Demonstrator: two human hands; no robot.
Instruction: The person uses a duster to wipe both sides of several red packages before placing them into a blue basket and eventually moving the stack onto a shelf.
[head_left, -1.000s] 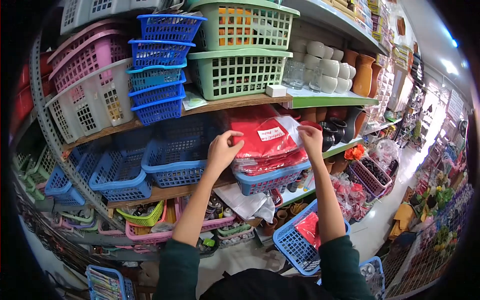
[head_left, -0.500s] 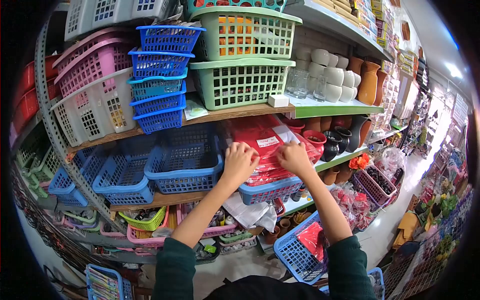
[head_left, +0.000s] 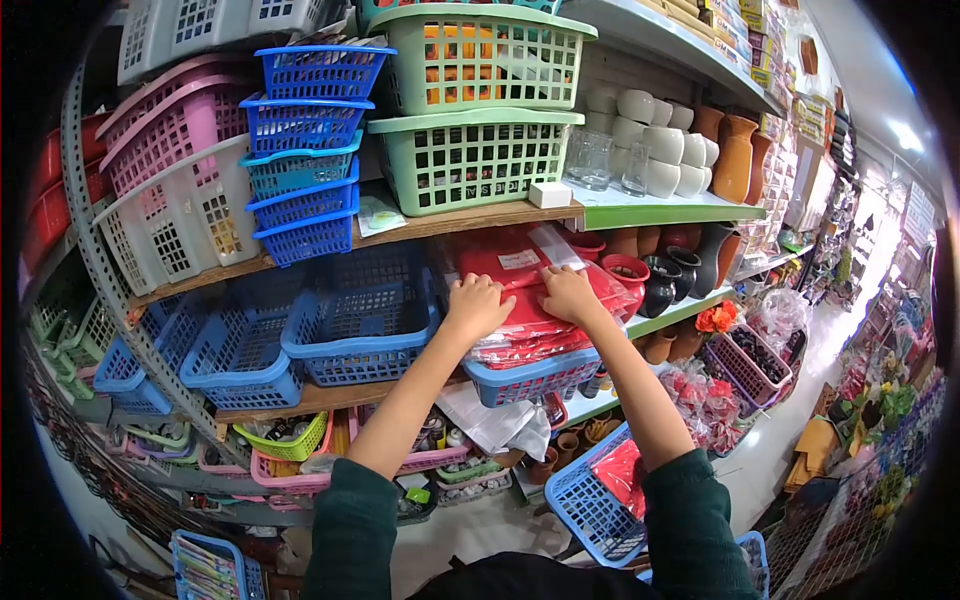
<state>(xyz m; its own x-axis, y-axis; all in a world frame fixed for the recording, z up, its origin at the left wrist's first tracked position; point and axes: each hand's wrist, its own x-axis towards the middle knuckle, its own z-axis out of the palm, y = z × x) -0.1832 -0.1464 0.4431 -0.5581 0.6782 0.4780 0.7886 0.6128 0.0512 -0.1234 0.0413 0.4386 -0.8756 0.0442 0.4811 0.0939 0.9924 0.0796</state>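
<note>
A pile of red packets in clear plastic (head_left: 530, 325), the top one bearing a white label, fills a blue basket (head_left: 530, 381) at the edge of the middle shelf. My left hand (head_left: 478, 303) rests on the pile's left side, fingers slightly bent and apart. On the right side of the same pile lies my right hand (head_left: 568, 294), its fingers spread over the plastic. Neither hand grips anything that shows. The fingers touch the top packet near its label.
Blue baskets (head_left: 362, 345) stand left of the pile. Above are green baskets (head_left: 475, 165) and a small white box (head_left: 550, 195). Red and black vases (head_left: 662, 290) stand close on the right. Below, another blue basket (head_left: 590, 510) holds a red packet (head_left: 622, 475).
Both hands have shifted slightly left and toward the back of the pile. The labelled top packet now lies further back. The whole view has moved slightly.
</note>
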